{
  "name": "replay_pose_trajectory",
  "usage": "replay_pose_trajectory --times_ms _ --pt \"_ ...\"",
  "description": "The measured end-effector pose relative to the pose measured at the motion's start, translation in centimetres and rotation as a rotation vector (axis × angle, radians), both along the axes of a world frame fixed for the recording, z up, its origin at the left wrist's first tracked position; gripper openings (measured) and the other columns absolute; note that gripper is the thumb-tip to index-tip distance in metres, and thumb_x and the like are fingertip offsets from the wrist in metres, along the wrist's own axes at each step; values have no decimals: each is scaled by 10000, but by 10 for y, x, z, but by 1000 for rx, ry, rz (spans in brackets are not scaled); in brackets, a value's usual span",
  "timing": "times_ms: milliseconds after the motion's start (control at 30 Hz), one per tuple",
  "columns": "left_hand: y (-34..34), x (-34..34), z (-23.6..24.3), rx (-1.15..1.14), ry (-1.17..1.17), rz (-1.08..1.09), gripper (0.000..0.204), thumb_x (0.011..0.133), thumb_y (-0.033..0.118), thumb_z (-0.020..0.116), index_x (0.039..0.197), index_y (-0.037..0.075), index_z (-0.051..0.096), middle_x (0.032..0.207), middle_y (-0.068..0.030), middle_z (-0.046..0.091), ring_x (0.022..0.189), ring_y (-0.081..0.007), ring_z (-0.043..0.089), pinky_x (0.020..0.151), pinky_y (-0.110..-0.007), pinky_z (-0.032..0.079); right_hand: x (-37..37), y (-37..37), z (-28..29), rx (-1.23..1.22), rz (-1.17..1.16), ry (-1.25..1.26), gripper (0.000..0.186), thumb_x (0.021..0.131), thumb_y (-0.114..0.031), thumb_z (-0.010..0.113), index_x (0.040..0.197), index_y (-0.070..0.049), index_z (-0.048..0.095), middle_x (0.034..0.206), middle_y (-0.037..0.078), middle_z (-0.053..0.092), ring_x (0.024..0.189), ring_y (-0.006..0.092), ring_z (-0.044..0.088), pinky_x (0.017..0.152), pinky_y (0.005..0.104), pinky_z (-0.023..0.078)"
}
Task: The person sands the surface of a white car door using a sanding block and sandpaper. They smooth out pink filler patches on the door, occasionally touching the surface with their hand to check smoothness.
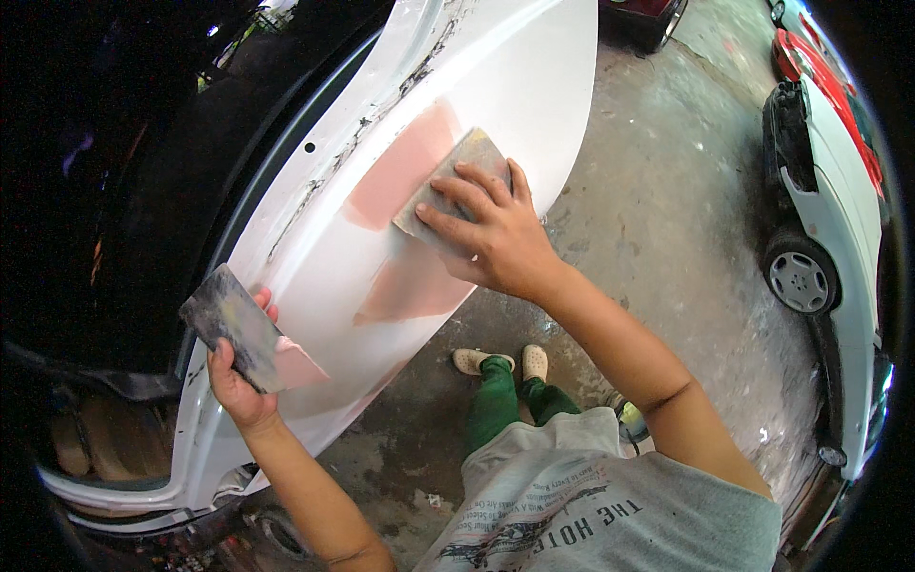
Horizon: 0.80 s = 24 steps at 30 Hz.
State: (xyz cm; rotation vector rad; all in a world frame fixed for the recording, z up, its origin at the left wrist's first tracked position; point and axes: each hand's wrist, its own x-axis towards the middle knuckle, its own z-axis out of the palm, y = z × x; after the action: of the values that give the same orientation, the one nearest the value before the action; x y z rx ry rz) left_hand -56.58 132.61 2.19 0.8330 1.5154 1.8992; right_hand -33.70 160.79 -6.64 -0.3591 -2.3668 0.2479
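A white car body panel (519,81) slants across the middle, with pink filler patches on it, an upper patch (400,167) and a lower patch (410,284). My right hand (500,234) presses a flat grey putty spreader (481,153) against the panel between the two patches, fingers spread over its face. What lies beneath the spreader is hidden. At the left, my left hand (243,386) grips a dark, smeared rectangular putty spreader (233,319) above the panel's edge. Pink filler (297,364) sits on one corner of it.
Along the panel's inner side runs a seam with cracked dark sealant (357,129), beside a dark car opening (105,191). My feet in pale clogs (536,362) stand on the stained concrete floor (658,181). A white car (839,162) is parked at the right, near a red one (824,71).
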Motion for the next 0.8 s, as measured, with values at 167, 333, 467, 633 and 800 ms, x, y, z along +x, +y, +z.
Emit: replay_pose_trajectory --times_ms 167,333,467,633,800 --pt "-1 1 0 -4 -11 35 667 975 363 522 1468 -64 383 1381 -257 558 1378 -371 465 1199 -473 317 -5 16 32 -12 -18 87 643 720 -267 802 1337 -331 631 1430 29 515 1370 322 434 1112 665 274" --pt "0 0 0 -9 6 30 670 976 367 515 1474 -57 372 1381 -250 557 1378 -374 463 1204 -479 313 -12 23 34 41 4 126 680 713 -293 812 1356 -324 596 1438 29 495 1362 314 424 1096 693 276" --pt "-2 0 -2 0 -4 25 656 978 367 516 1467 -49 386 1378 -248 559 1381 -376 460 1203 -484 314 -23 29 24 63 18 156 691 705 -305 815 1357 -316 585 1438 26 485 1360 306 419 1079 707 290" --pt "-2 -3 -2 -3 18 -17 638 986 367 502 1458 -48 399 1379 -243 561 1384 -378 456 1199 -486 314 -13 24 3 42 -3 64 663 702 -275 797 1337 -342 619 1412 20 525 1352 313 448 1107 665 283" --pt "-5 -3 -2 -8 17 -1 632 992 374 496 1455 -46 405 1385 -241 558 1395 -372 445 1202 -484 306 6 25 11 19 -3 -4 638 712 -289 789 1329 -310 633 1409 34 531 1339 319 460 1106 651 288"
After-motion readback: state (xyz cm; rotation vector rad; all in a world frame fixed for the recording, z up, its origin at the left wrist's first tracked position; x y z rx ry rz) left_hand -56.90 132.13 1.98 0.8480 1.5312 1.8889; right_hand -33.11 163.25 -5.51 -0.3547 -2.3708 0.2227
